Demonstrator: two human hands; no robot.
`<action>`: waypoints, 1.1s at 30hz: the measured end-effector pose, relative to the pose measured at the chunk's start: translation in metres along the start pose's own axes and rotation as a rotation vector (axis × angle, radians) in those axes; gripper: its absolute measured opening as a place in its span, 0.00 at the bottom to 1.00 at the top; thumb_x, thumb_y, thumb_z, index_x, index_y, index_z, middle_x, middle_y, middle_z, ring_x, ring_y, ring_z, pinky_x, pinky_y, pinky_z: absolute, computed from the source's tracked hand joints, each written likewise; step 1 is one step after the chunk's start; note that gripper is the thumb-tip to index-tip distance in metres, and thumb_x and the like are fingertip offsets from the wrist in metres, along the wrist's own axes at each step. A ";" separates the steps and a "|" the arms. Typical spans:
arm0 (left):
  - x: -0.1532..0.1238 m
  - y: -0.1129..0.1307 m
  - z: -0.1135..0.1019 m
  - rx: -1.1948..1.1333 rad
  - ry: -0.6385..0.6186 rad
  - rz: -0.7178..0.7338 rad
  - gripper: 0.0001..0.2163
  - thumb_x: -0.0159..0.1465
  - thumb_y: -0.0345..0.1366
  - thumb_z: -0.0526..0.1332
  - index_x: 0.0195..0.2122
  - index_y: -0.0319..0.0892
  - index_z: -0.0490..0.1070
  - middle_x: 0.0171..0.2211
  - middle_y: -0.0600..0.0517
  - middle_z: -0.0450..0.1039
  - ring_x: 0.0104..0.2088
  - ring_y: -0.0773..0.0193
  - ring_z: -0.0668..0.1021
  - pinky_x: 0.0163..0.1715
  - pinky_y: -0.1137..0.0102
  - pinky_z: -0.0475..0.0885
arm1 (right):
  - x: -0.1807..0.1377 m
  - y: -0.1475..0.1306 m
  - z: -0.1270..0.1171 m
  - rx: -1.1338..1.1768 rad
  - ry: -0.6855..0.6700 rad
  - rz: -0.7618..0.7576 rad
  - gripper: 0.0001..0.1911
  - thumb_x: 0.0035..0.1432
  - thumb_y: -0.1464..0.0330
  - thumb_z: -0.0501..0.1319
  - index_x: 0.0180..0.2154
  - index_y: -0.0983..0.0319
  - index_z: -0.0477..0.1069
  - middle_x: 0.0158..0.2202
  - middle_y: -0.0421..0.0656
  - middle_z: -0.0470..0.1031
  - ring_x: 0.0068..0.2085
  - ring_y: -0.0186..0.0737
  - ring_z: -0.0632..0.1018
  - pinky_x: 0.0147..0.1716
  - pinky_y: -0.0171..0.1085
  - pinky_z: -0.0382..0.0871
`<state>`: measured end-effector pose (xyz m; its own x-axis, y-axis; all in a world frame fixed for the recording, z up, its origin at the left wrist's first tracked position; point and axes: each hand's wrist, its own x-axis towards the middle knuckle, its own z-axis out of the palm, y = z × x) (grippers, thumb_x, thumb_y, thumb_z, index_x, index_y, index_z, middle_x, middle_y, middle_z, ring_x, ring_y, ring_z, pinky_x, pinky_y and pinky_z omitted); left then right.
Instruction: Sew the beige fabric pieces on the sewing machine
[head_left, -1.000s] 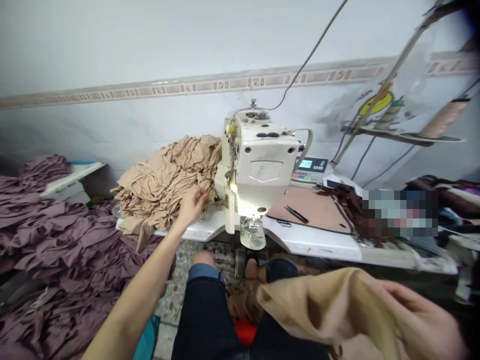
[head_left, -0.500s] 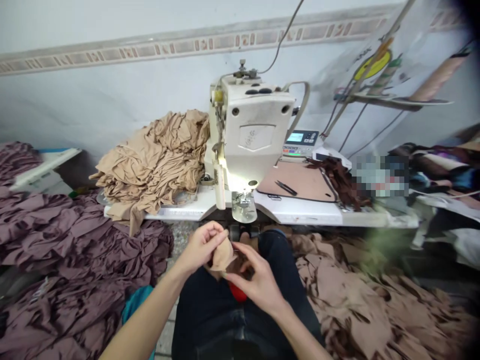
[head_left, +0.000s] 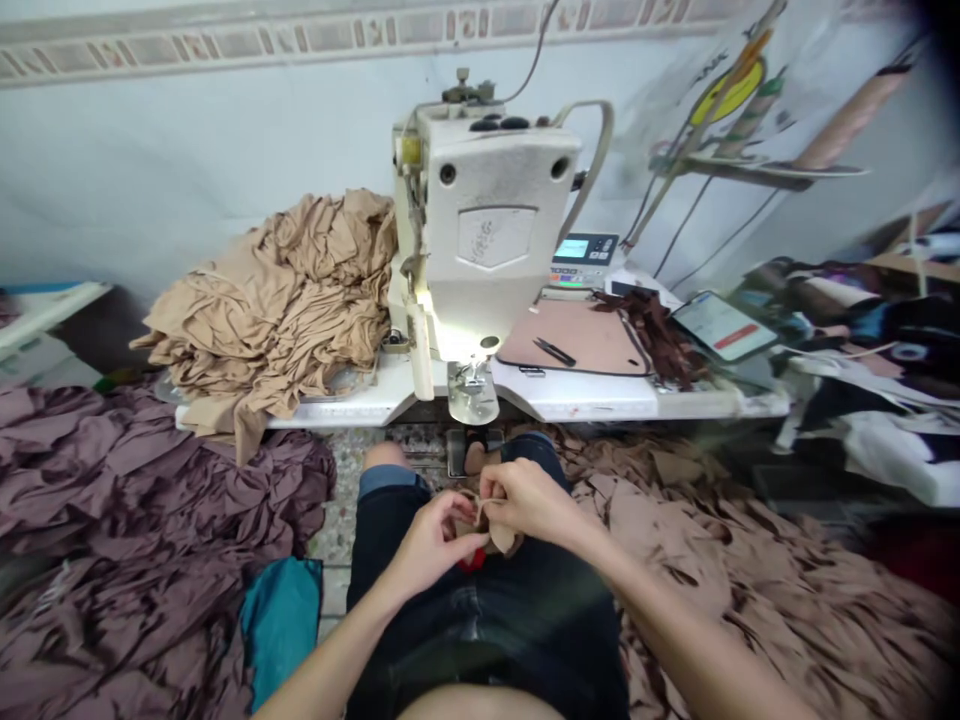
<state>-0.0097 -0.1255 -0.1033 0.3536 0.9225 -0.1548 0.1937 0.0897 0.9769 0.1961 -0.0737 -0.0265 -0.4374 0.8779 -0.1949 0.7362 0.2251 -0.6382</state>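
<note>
Near the lower centre of the frame, a tan cloth is hanging bunched, its long axis unclear, between the right hand, which is pinching it near the top, and the left hand, which is cupping its left side, its grip impossible to judge. Neither is lying clearly nearer. Straight above, the sewing machine is standing on the worktop.

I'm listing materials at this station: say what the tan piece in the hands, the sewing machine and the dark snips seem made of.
Tan piece: apparently thin, matte fabric, from its soft folds; fibre unclear.
Sewing machine: probably painted metal, perhaps some plastic; its whitish casing looks smooth and faintly glossy.
Dark snips: possibly metal, given the slim pointed shape; finish unclear.
</note>
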 end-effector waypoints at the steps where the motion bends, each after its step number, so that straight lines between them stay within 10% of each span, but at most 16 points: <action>1: 0.000 -0.002 0.008 0.014 0.015 0.012 0.13 0.62 0.38 0.73 0.46 0.41 0.76 0.43 0.47 0.80 0.42 0.58 0.80 0.35 0.72 0.71 | -0.001 0.001 -0.006 -0.014 -0.035 -0.005 0.07 0.51 0.76 0.67 0.31 0.58 0.81 0.26 0.39 0.82 0.30 0.39 0.80 0.28 0.33 0.59; 6: 0.004 0.002 0.026 0.052 0.037 0.068 0.11 0.73 0.44 0.62 0.43 0.41 0.75 0.35 0.51 0.75 0.29 0.67 0.72 0.28 0.74 0.65 | -0.004 0.008 -0.026 -0.034 -0.145 -0.069 0.06 0.49 0.75 0.69 0.27 0.59 0.82 0.23 0.37 0.78 0.27 0.36 0.76 0.26 0.33 0.57; 12: 0.006 0.018 -0.004 -0.077 -0.275 -0.021 0.19 0.71 0.52 0.65 0.37 0.39 0.73 0.25 0.57 0.65 0.23 0.71 0.64 0.24 0.75 0.59 | -0.013 0.045 -0.031 0.441 -0.378 -0.245 0.16 0.60 0.56 0.71 0.33 0.63 0.86 0.22 0.36 0.73 0.24 0.33 0.68 0.23 0.31 0.58; 22: 0.021 0.043 -0.043 -0.072 -0.016 0.095 0.23 0.70 0.49 0.68 0.60 0.41 0.76 0.27 0.58 0.65 0.23 0.71 0.66 0.23 0.76 0.60 | -0.020 0.031 0.008 0.776 0.254 0.044 0.24 0.58 0.48 0.72 0.30 0.64 0.83 0.22 0.40 0.72 0.24 0.35 0.68 0.20 0.33 0.59; 33: 0.036 0.083 -0.065 0.318 0.147 0.511 0.14 0.76 0.39 0.60 0.44 0.39 0.85 0.34 0.47 0.79 0.35 0.61 0.79 0.36 0.70 0.71 | -0.024 -0.021 -0.026 0.401 0.731 -0.257 0.14 0.67 0.63 0.67 0.29 0.62 0.82 0.24 0.41 0.74 0.26 0.37 0.72 0.27 0.37 0.63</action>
<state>-0.0401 -0.0606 -0.0179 0.3484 0.8634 0.3649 0.3041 -0.4723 0.8273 0.2046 -0.0887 0.0108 -0.0228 0.9027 0.4297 0.3629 0.4079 -0.8378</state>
